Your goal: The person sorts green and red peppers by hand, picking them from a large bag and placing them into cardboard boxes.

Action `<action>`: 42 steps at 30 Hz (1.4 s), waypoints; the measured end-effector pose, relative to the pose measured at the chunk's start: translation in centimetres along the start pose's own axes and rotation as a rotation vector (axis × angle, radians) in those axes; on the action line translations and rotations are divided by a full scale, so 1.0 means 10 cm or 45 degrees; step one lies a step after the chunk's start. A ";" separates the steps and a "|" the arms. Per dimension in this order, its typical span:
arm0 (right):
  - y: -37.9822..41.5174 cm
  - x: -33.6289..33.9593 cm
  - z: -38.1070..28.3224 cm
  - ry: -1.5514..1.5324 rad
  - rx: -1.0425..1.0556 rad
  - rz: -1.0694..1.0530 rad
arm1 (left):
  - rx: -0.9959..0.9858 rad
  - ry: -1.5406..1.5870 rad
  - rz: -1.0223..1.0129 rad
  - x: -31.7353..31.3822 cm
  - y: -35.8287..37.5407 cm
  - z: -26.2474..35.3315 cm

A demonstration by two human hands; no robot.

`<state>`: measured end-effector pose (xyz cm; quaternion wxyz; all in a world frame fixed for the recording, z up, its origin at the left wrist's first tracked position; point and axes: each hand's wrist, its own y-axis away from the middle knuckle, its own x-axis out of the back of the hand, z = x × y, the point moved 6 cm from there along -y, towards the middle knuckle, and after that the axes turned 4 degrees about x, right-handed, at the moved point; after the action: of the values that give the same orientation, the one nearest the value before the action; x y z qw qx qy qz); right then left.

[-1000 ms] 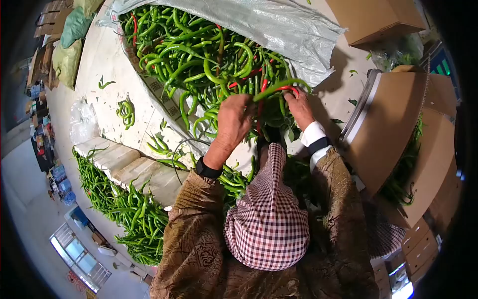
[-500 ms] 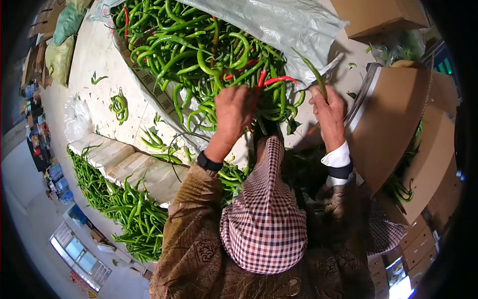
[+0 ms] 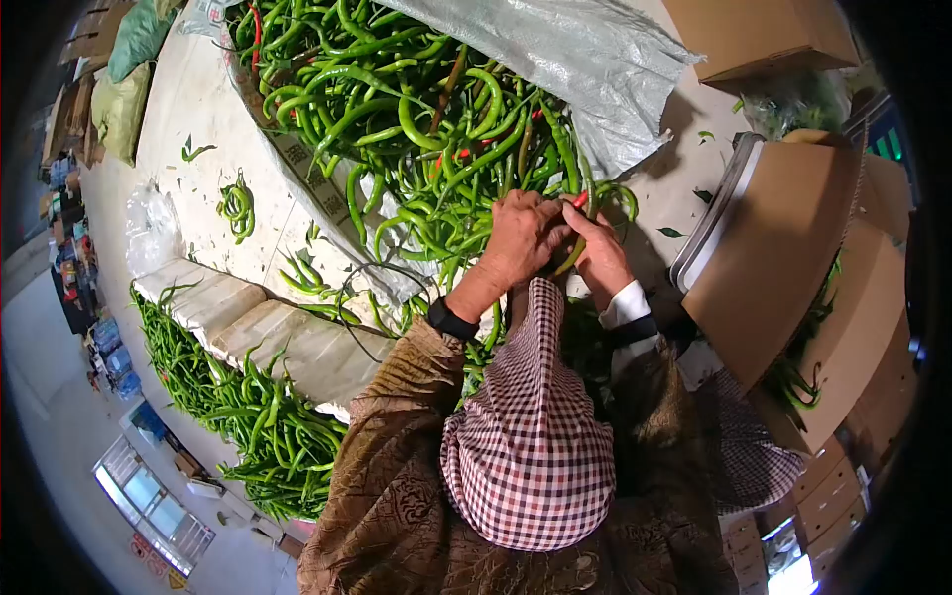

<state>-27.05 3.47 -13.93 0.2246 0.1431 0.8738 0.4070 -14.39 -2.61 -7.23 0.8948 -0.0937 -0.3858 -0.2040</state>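
Observation:
My left hand [image 3: 518, 236], a dark band at its wrist, is closed at the lower edge of the chili pile [image 3: 407, 109]; its fingers hide whatever is in them. Right against it is my right hand [image 3: 601, 254], closed on a long green chili pepper [image 3: 589, 178] that sticks up past the thumb. A short piece of a red chili pepper [image 3: 579, 201] shows between the two hands. The pile, mostly green with a few red peppers, spills from a pale woven sack [image 3: 585, 59].
Left of me, long wrapped blocks [image 3: 258, 327] border another heap of green chilies [image 3: 268, 426]. A small chili bunch [image 3: 237, 210] lies on the floor. Cardboard boxes [image 3: 778, 248] stand on the right, some with chilies inside. A checked cap [image 3: 531, 456] fills the lower middle.
My right hand has moved left and inward with the green chili pepper, meeting my left hand. My left hand has shifted right and slightly down. The red peppers near it are now mostly hidden.

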 end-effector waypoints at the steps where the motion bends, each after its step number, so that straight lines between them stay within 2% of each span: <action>1: -0.01 0.01 -0.03 -0.047 0.036 0.010 | 0.000 -0.002 0.002 0.00 -0.04 -0.10; 3: -0.24 0.12 0.02 -0.040 0.015 0.056 | 0.177 0.227 0.080 -0.04 -0.19 -0.48; 4: -0.24 0.15 -0.09 -0.101 0.099 0.146 | 0.445 -0.090 0.069 0.02 -0.25 -0.57; 5: -0.22 0.17 -0.20 -0.158 0.183 0.233 | 0.510 -0.193 0.055 -0.02 -0.32 -0.67; 6: -0.14 0.22 -0.32 -0.145 0.324 0.335 | 0.536 -0.245 0.016 -0.07 -0.40 -0.68; 9: 0.22 0.39 -0.66 -0.097 0.571 0.396 | 0.530 -0.356 -0.010 -0.24 -0.54 -0.60; 10: 0.34 0.45 -0.72 -0.083 0.519 0.389 | 0.575 -0.323 -0.002 -0.30 -0.57 -0.62; 11: 0.44 0.56 -0.75 -0.068 0.473 0.387 | 0.569 -0.311 -0.007 -0.30 -0.60 -0.58; 14: 0.58 1.03 -0.61 -0.124 0.322 0.348 | 0.056 0.034 0.469 0.12 -0.67 -0.14; 15: 0.59 1.10 -0.54 -0.103 0.264 0.311 | -0.052 0.148 0.549 0.30 -0.67 0.02; 17: 0.61 1.07 -0.36 0.030 0.196 0.239 | 0.119 0.302 0.173 0.41 -0.65 0.15; 18: 0.61 1.02 -0.27 0.175 0.134 0.163 | 0.068 0.301 0.106 0.36 -0.64 0.20; 19: 0.58 0.93 -0.23 0.172 0.183 0.098 | 0.015 0.300 0.042 0.27 -0.62 0.25; 21: 0.66 0.63 -0.37 0.195 0.292 0.187 | -0.112 0.322 0.086 0.13 -0.59 0.44; 23: 0.58 0.68 -0.28 0.225 0.316 0.182 | -0.069 0.681 -0.091 -0.05 -0.56 0.70; 25: 0.51 0.71 -0.31 0.260 0.300 0.036 | 0.006 0.761 -0.401 -0.25 -0.56 0.80; 26: 0.52 0.77 -0.35 0.276 0.327 0.031 | 0.097 0.950 -0.330 -0.33 -0.55 0.73; 27: 0.56 0.74 -0.43 0.275 0.328 0.037 | 0.089 0.895 -0.198 -0.34 -0.59 0.62; 29: 0.63 0.78 -0.44 0.034 0.228 0.246 | -0.032 0.074 -0.111 -0.64 -0.51 0.15; 30: 0.61 0.93 -0.31 -0.025 0.084 0.221 | -0.026 0.073 -0.107 -0.64 -0.44 0.06; 32: 0.54 1.18 -0.11 -0.041 0.042 0.230 | 0.183 -0.536 -0.694 -0.87 -0.24 -0.18; 35: 0.49 1.18 0.14 -0.157 -0.018 0.212 | 0.146 -0.474 -0.617 -0.83 -0.17 -0.19; 36: 0.50 1.09 0.14 -0.174 -0.009 0.262 | 0.241 -0.172 -0.491 -0.75 -0.18 -0.15; 37: 0.56 0.92 0.06 -0.192 -0.002 0.318 | 0.239 -0.175 -0.486 -0.65 -0.21 -0.01; 39: 0.63 0.73 0.05 -0.256 -0.105 0.306 | 0.111 0.068 0.018 -0.26 -0.24 0.33; 41: 0.51 0.65 0.10 -0.356 0.042 0.228 | 0.058 0.055 -0.156 -0.39 -0.14 0.48; 42: 0.47 0.62 0.06 -0.351 0.048 0.211 | -0.046 0.088 -0.084 -0.34 -0.05 0.65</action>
<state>-31.72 9.50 -12.29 0.3051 0.2736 0.8274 0.3840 -20.99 0.07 -5.23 0.8987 -0.0899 -0.3537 -0.2433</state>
